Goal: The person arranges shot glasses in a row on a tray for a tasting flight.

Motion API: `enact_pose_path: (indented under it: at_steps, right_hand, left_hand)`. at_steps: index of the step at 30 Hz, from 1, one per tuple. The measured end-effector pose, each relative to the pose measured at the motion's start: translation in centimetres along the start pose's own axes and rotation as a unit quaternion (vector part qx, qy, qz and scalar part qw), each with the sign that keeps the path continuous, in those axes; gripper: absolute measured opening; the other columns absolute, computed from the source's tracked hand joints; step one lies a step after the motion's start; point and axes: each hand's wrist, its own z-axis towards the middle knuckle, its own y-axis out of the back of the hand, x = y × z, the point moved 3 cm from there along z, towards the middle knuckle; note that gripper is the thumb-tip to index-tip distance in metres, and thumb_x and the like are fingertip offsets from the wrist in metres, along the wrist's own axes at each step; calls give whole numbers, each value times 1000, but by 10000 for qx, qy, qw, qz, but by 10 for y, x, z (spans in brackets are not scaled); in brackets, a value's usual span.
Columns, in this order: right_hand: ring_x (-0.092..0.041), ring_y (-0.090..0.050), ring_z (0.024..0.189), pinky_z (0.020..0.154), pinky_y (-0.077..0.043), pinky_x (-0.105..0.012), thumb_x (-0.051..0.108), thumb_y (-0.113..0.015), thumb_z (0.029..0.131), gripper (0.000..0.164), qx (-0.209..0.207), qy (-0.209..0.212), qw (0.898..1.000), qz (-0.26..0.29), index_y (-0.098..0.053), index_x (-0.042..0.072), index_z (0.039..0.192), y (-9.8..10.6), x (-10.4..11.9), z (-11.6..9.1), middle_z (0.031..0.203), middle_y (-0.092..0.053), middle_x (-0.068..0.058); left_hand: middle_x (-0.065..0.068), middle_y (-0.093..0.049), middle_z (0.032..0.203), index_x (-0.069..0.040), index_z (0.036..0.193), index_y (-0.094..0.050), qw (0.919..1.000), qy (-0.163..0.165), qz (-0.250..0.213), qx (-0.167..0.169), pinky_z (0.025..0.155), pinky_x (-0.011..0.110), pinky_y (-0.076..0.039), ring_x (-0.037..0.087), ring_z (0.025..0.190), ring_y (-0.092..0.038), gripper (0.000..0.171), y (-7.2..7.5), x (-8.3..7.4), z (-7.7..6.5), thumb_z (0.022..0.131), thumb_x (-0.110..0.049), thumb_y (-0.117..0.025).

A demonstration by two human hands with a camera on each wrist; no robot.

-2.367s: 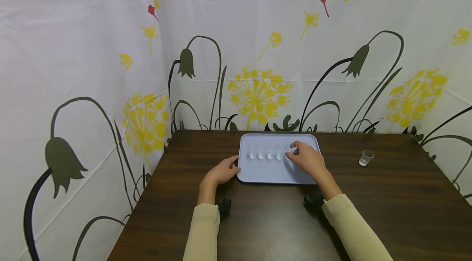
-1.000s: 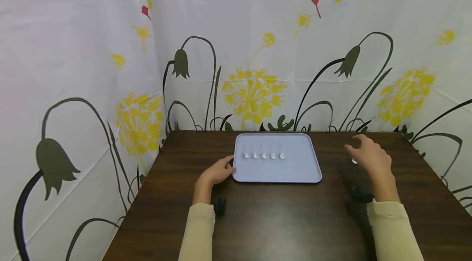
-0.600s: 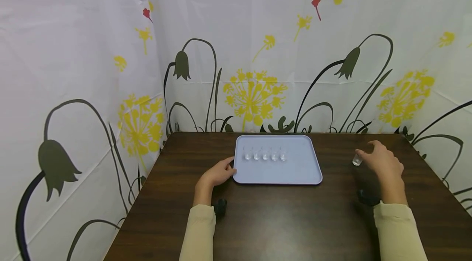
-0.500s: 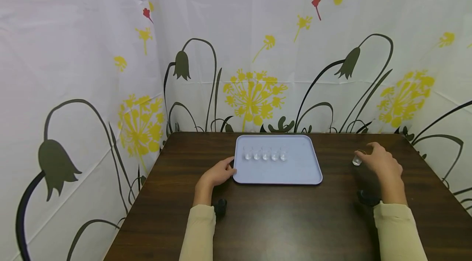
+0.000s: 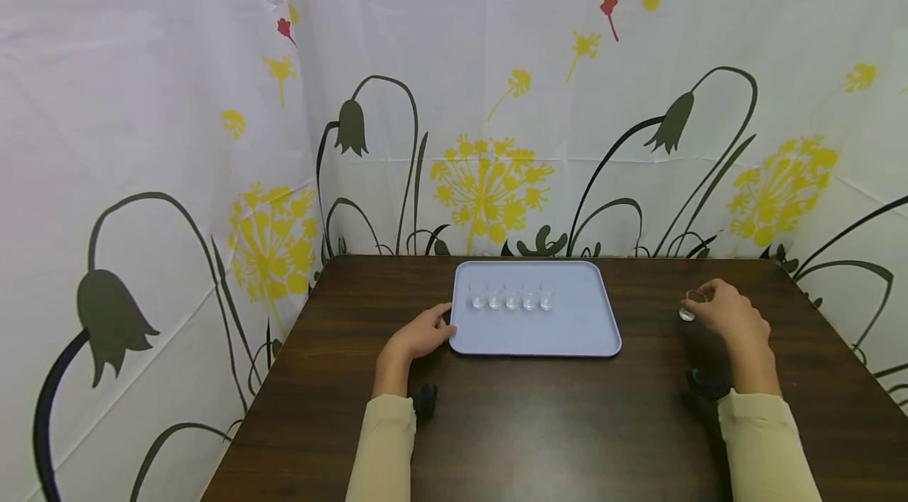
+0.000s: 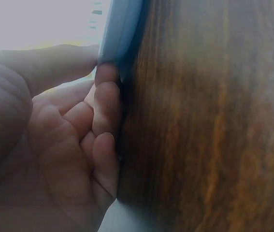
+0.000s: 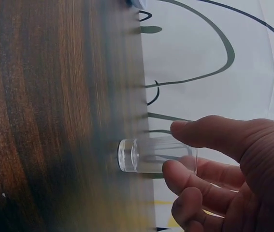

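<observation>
My right hand [image 5: 731,317] pinches a clear shot glass [image 5: 686,315] that stands upright on the table to the right of the tray. In the right wrist view, the thumb and fingertips lie on opposite sides of the glass [image 7: 141,155] near its rim, and its thick base meets the wood. A pale blue tray [image 5: 535,336] lies left of it, bearing a row of several similar shot glasses [image 5: 511,301]. At the tray's left edge, my left hand [image 5: 420,332] grips the rim, thumb above and forefinger below, as the left wrist view shows; the other fingers curl beside it.
The dark wooden table [image 5: 539,431] ends at the back against a white curtain [image 5: 454,29] printed with flowers. Black wrist devices [image 5: 424,401] sit under both forearms. Bare wood separates the tray from the single glass.
My right hand has let go of the rightmost glass on the tray, moved right to the lone glass and lowered its fingers around the rim. The left hand has kept its hold.
</observation>
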Motion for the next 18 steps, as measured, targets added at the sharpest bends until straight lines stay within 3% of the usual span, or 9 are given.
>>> enact_pose_path:
  at_steps: [11, 18]
  right_hand:
    - [-67, -50, 127, 92, -43, -75, 49, -61, 105, 73, -78, 203, 9998, 23, -42, -3, 153, -1, 2, 0, 153, -44, -41]
    - [-65, -55, 123, 89, -47, -72, 35, -60, 105, 64, -129, 619, 9980, 19, -43, -6, 151, -7, 10, 4, 147, -51, -40]
  left_hand:
    - [0, -52, 79, 1, 164, -39, 10000, 31, -37, -37, 63, 29, -37, 14, 64, -43, 62, 1, -2, 0, 109, -16, -59]
    - [0, -52, 78, 1, 164, -39, 10000, 24, -19, -36, 63, 29, -37, 14, 65, -43, 61, 0, -2, 0, 109, -16, -59]
